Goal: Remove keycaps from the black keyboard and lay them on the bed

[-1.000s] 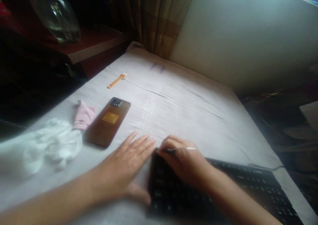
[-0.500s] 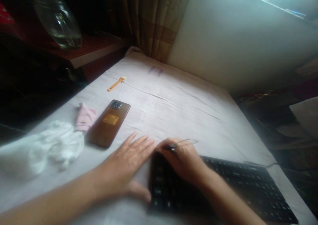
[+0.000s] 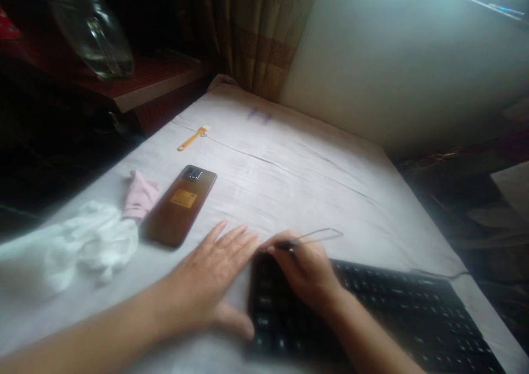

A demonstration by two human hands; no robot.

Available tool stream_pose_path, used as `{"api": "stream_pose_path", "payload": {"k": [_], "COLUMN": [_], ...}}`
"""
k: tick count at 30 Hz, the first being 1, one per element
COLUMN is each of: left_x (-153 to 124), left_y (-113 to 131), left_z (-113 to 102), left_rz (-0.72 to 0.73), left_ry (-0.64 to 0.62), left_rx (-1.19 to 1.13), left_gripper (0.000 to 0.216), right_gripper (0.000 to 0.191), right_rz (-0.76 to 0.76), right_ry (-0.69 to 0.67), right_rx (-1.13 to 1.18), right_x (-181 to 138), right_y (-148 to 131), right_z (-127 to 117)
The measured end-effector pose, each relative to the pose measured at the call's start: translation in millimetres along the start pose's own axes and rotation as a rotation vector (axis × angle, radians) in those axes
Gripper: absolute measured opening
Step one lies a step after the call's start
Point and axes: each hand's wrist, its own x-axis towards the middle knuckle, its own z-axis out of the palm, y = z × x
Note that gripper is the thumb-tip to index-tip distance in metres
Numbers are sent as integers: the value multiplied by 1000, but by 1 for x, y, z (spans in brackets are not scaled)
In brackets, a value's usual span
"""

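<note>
My left hand [image 3: 210, 277] lies flat on the white cloth-covered table [image 3: 289, 164], fingers stretched out, its thumb against the left end of a black keyboard [image 3: 372, 319]. My right hand [image 3: 303, 269] rests on the keyboard's far left corner, its fingers pinched on a thin stick-like tool [image 3: 314, 238] whose dark tip points left at the keyboard's corner and whose pale end sticks out to the right.
A brown phone [image 3: 179, 206] lies face down left of my hands, next to a pink cloth [image 3: 140, 193] and crumpled white cloth [image 3: 82, 247]. A small orange tool [image 3: 192, 138] lies further back. A wooden shelf with a glass vessel [image 3: 93, 30], a curtain and a wall stand behind.
My right hand has shifted slightly and the thin tool's free end has swung up and to the right. My left hand has stayed flat in place.
</note>
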Motion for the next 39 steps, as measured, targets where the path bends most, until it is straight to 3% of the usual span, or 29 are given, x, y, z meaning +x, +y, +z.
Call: {"api": "stream_pose_path", "payload": {"k": [6, 14, 17, 20, 25, 31, 39], "left_x": [-1, -2, 1, 10, 43, 85, 91], "left_y": [-1, -6, -8, -6, 13, 28, 24], "left_z": [1, -2, -4, -10, -27, -30, -13], "left_rz": [7, 50, 45, -46, -155, -319, -340], "left_ry": [11, 64, 88, 177, 243, 276, 189], "left_rx": [-26, -56, -77, -143, -397, -707, -919], "left_gripper": [124, 117, 99, 65, 35, 23, 30], "right_gripper": [12, 15, 14, 13, 15, 11, 15], "right_rz": [245, 423, 402, 321, 158, 103, 195], "right_ry": [110, 170, 168, 155, 169, 240, 206], "right_rx": [149, 312, 266, 182, 148, 113, 168], "right_x": [0, 3, 4, 6, 10, 11, 6], "right_y": [-4, -2, -5, -8, -12, -5, 7], "right_z": [0, -2, -7, -14, -26, -39, -38]}}
